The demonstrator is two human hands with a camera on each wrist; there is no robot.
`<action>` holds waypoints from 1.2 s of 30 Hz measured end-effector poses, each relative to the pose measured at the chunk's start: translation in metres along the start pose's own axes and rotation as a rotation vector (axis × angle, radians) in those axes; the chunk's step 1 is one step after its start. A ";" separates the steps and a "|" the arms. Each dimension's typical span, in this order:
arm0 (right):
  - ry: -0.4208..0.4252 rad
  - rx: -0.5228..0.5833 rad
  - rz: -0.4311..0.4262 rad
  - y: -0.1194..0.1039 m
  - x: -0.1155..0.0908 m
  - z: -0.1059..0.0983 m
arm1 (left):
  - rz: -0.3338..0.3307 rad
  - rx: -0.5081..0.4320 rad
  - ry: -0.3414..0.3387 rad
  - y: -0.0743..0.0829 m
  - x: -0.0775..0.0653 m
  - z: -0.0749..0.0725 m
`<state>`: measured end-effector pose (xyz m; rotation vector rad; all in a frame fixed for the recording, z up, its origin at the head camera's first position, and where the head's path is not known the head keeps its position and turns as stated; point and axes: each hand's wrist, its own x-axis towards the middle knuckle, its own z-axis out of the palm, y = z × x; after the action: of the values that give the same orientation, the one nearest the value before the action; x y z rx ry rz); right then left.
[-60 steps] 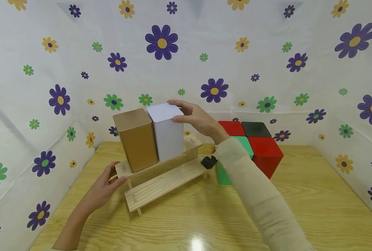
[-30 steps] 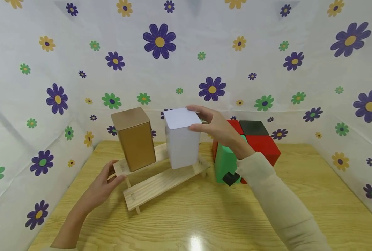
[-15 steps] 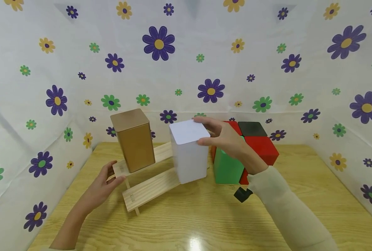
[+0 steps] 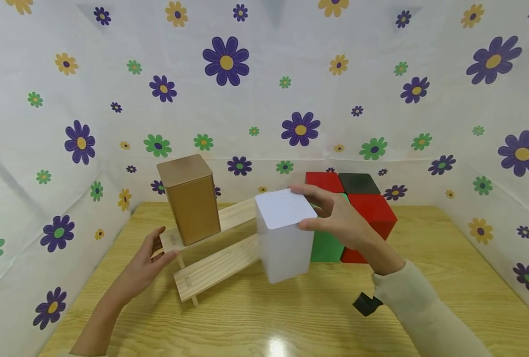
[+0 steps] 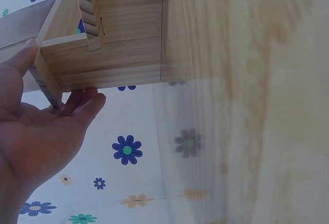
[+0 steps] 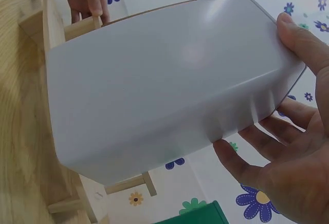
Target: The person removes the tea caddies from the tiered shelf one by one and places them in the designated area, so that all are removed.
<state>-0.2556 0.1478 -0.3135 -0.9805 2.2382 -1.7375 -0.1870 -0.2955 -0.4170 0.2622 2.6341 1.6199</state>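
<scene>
In the head view my right hand (image 4: 342,215) grips a tall white canister (image 4: 287,248) near its lid, thumb on the near side and fingers round the far right. The canister stands roughly upright in front of the right end of a two-step wooden rack (image 4: 222,265), hiding that end. I cannot tell whether its base touches anything. My left hand (image 4: 141,267) holds the left end of the rack's upper step; the left wrist view shows thumb and fingers on either side of its wooden end piece (image 5: 46,77). A gold canister (image 4: 193,203) stands on the upper step, beside the left hand.
To the right, behind my right hand, stands a tight group: red canisters (image 4: 373,213), a black one (image 4: 359,183) and a green one (image 4: 329,245). A black wrist device (image 4: 366,303) hangs at the right sleeve. Flower-patterned cloth (image 4: 264,99) encloses the wooden table (image 4: 229,327).
The right hand has lifted the white canister off the upper step beside the gold one and moved it right, forward toward me and lower. The left hand stays on the rack.
</scene>
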 end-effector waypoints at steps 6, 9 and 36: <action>0.023 -0.027 -0.011 0.002 -0.016 -0.008 | 0.028 -0.013 0.004 -0.002 0.000 0.001; 0.037 -0.038 -0.006 0.001 -0.022 -0.011 | 0.034 -0.017 0.006 -0.003 0.000 0.000; 0.046 -0.099 -0.034 -0.001 -0.083 -0.036 | -0.005 0.030 -0.006 0.000 0.003 -0.003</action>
<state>-0.2083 0.2244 -0.3236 -1.0139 2.3709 -1.6940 -0.1899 -0.2974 -0.4158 0.2612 2.6543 1.5766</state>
